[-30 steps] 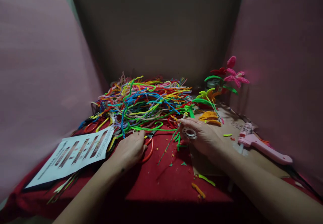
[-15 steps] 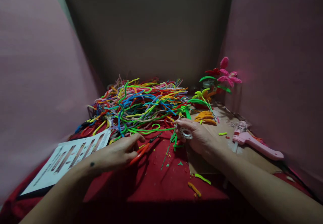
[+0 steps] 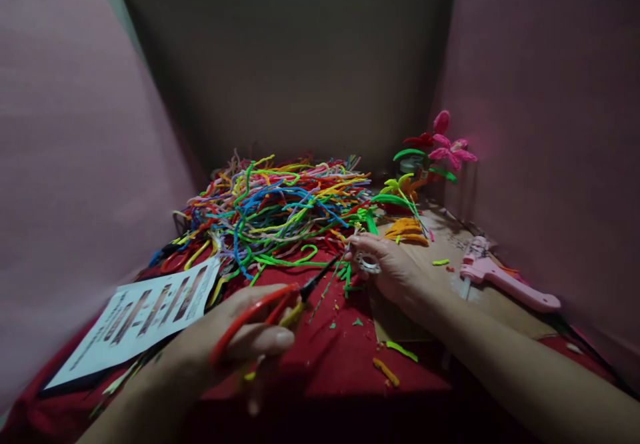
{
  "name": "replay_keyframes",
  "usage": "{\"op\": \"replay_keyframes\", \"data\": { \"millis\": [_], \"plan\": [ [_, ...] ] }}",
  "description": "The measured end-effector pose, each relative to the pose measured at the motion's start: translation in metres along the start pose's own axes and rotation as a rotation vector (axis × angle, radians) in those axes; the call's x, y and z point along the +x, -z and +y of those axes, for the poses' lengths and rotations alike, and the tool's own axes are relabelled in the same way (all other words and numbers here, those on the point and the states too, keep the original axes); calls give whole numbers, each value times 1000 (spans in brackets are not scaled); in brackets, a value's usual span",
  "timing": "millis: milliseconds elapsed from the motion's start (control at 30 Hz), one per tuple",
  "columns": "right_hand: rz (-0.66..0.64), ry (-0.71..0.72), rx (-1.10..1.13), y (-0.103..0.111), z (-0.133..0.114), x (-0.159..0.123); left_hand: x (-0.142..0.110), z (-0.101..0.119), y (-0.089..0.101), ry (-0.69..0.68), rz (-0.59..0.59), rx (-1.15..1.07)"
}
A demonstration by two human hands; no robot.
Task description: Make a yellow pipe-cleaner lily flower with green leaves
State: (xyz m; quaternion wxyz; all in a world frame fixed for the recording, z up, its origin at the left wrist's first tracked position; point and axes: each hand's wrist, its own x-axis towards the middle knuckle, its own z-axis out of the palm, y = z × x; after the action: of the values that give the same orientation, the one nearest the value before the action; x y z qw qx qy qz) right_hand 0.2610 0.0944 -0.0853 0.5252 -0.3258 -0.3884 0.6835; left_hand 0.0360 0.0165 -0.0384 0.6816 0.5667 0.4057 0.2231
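My left hand [image 3: 235, 337] is closed round red-handled scissors [image 3: 273, 305], lifted a little above the red cloth [image 3: 320, 364], their dark blades pointing up and right toward a thin green stem [image 3: 327, 287]. My right hand [image 3: 387, 265] is closed on a small white tape spool [image 3: 369, 263] and pinches the top of that green stem. A big tangled heap of coloured pipe cleaners [image 3: 280, 207] lies just behind both hands.
A printed sheet [image 3: 140, 311] lies at the left. A pink glue gun [image 3: 500, 279] rests on brown cardboard [image 3: 450, 277] at the right. Pipe-cleaner flowers [image 3: 440, 147] stand at the back right. Cut scraps [image 3: 387, 371] dot the cloth. Pink walls close in on both sides.
My left hand took hold of the red scissors off the cloth, lifted them and drew back toward me. My right hand stayed in place with the spool.
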Motion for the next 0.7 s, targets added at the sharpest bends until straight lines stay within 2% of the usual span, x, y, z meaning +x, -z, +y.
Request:
{"op": "replay_keyframes", "data": {
  "millis": [100,200,533,700],
  "plan": [
    [8,14,-31,-2,0,-2,3,10,-21,56,-58,149],
    [27,30,-46,-4,0,-3,8,14,-32,77,-65,185],
    [53,22,-77,-5,1,-4,16,3,-29,138,-13,103],
    [47,9,-55,-4,4,-4,21,7,-35,95,13,297]
  ]
}}
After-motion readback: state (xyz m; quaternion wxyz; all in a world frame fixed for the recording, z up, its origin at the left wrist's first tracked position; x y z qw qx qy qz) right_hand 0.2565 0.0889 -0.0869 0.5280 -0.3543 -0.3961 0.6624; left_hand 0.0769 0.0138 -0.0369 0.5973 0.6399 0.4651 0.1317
